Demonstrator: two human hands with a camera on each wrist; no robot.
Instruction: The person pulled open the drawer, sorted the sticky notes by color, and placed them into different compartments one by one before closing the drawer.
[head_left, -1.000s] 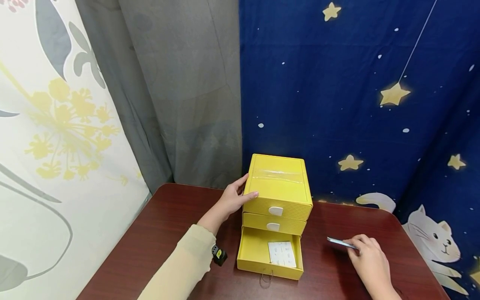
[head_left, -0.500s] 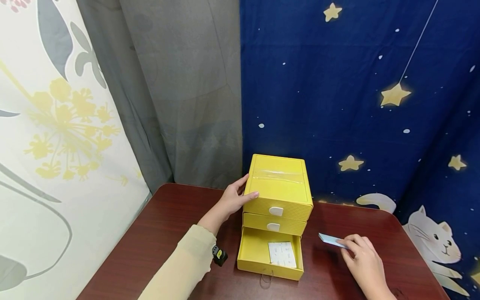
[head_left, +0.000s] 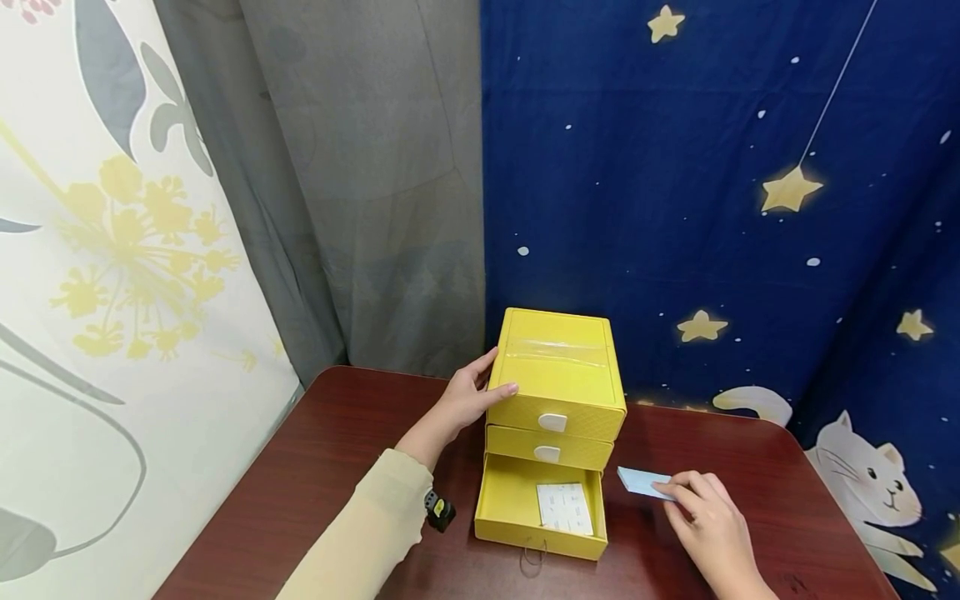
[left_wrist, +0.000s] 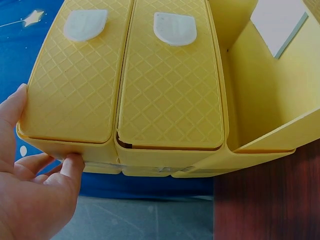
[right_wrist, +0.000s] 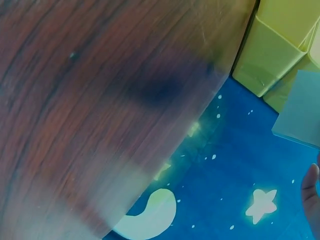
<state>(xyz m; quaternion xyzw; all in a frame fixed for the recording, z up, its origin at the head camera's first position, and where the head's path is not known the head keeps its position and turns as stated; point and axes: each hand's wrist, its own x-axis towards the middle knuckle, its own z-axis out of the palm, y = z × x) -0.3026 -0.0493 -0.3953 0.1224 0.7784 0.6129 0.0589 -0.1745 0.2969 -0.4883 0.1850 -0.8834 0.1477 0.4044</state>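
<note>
A yellow cabinet [head_left: 558, 350] with three drawers stands on the table, its bottom drawer [head_left: 510, 487] pulled out. Inside that drawer lies a white printed pad [head_left: 564, 508]. My left hand [head_left: 461, 402] holds the cabinet's upper left edge; in the left wrist view its thumb is at the top and the other fingers bend against the side. To the right of the drawer, my right hand [head_left: 712, 521] pinches a light-blue note pad [head_left: 641, 482] by its right end. The right wrist view shows this pad [right_wrist: 302, 110] and part of the hand at the edge.
The dark red table [head_left: 360, 467] has rounded back corners. Grey and blue star-patterned curtains [head_left: 675, 208] hang behind it. A thin loop of cord [head_left: 531, 562] hangs at the bottom drawer's front. Strips of clear tape cross the cabinet's top.
My right hand has moved left toward the open drawer with the light-blue note pad, which has turned to show more of its flat face. The left hand and cabinet have stayed put.
</note>
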